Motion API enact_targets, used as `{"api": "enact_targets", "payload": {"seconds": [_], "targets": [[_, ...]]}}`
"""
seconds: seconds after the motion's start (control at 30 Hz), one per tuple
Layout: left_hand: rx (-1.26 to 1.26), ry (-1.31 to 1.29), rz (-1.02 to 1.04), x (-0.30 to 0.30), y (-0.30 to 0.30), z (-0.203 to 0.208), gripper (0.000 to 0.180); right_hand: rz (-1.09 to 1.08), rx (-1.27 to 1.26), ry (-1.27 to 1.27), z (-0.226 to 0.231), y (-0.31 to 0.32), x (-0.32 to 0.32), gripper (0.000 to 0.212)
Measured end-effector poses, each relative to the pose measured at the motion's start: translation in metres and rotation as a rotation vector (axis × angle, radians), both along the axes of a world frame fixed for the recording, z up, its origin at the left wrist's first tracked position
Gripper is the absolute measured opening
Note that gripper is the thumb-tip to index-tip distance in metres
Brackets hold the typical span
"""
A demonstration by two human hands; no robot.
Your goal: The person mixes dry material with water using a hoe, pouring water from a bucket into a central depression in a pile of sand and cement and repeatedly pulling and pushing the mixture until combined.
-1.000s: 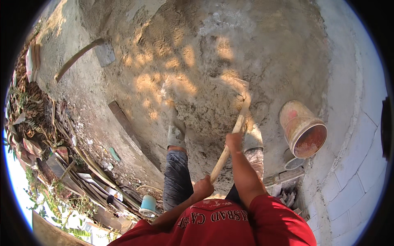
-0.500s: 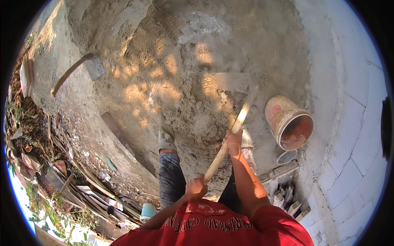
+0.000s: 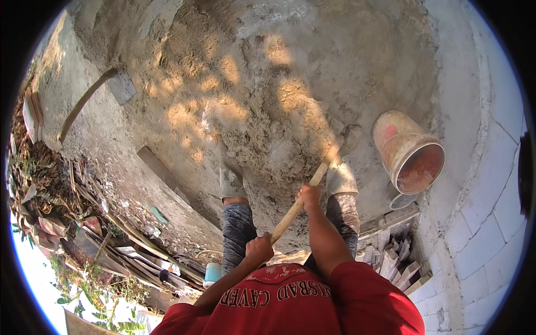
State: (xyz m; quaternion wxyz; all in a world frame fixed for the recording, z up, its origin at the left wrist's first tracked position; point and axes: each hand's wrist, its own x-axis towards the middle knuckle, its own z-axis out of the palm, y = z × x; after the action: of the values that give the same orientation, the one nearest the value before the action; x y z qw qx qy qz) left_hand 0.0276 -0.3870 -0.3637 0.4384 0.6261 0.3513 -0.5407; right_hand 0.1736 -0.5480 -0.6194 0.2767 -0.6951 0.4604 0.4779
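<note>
Both my hands grip the pale wooden handle of a hoe (image 3: 292,216), which slants up and to the right from my waist. My left hand (image 3: 259,248) is wrapped round the lower end near my red shirt. Farther up, my right hand (image 3: 309,197) is closed round the shaft. The head of the hoe lies in the wet grey mortar (image 3: 268,125) beyond my right boot (image 3: 341,180), and its blade is hard to make out. My left boot (image 3: 231,181), caked in grey, stands at the near side of the mortar.
A stained bucket (image 3: 392,129) lies tipped on the right, by a pale block wall (image 3: 491,190). Another hoe (image 3: 84,106) rests at the far left. A plank (image 3: 162,167) borders the mortar. Debris (image 3: 111,223) lies left; broken pieces (image 3: 395,262) fill a gap at right.
The hoe has been drawn back toward me, its blade moving from flat view on the mortar to near my right boot. Both hands have shifted slightly nearer and left, still gripping.
</note>
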Motion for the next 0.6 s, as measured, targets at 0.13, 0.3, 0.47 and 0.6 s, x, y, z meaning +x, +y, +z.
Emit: {"api": "enact_targets", "payload": {"seconds": [0.13, 0.3, 0.47, 0.6], "targets": [[-0.028, 0.204, -0.034, -0.078, 0.043, 0.09, 0.028, -0.079, 0.092, 0.021, 0.09, 0.007, -0.132, 0.027], [-0.104, 0.221, -0.03, -0.17, 0.079, 0.181, 0.03, 0.067, -0.008, -0.018, 0.219, 0.073, -0.184, 0.055], [0.168, 0.038, 0.156, -0.178, 0.079, 0.13, 0.03, 0.066, 0.343, -0.15, 0.212, 0.179, -0.118, 0.054], [0.53, -0.193, 0.219, -0.089, 0.096, -0.016, 0.034, 0.492, 0.371, -0.282, 0.085, 0.29, 0.003, 0.077]]}}
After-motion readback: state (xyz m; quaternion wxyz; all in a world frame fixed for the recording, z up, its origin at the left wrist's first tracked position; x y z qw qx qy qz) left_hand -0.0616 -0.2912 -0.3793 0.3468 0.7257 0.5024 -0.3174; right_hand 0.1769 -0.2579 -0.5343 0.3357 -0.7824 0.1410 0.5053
